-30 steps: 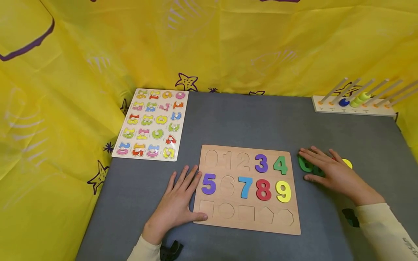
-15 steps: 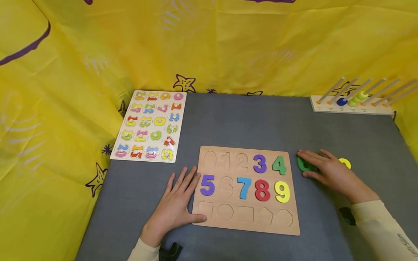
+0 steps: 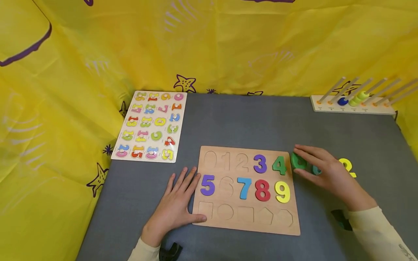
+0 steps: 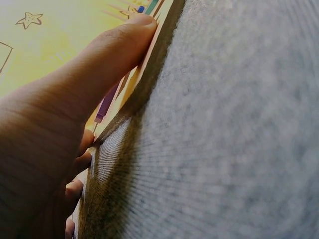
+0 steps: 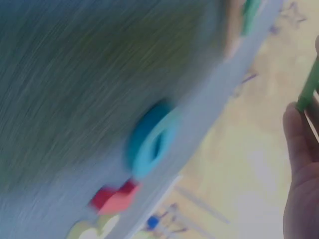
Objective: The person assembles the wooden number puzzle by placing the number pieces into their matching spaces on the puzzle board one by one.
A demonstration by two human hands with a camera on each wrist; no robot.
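Observation:
In the head view, my right hand pinches a green number 6 between thumb and fingers at the right edge of the wooden puzzle board; the hand covers part of it. The right wrist view shows this green piece raised at the fingertips. Below lie a blue 0 and a red piece, mostly hidden from the head view. My left hand lies with straight fingers along the board's left edge, thumb on its lower left corner. Coloured numbers 3, 4, 5, 7, 8 and 9 sit in the board.
A yellow 2 lies right of my right hand. A pale knobbed number puzzle lies at the left back. At the right back stands a white-based peg rack with beads, in front of a yellow curtain.
My right hand has drawn the green 6 left to the board's edge and now pinches it. More of the yellow 2 and the blue 0 shows. The left hand stays put.

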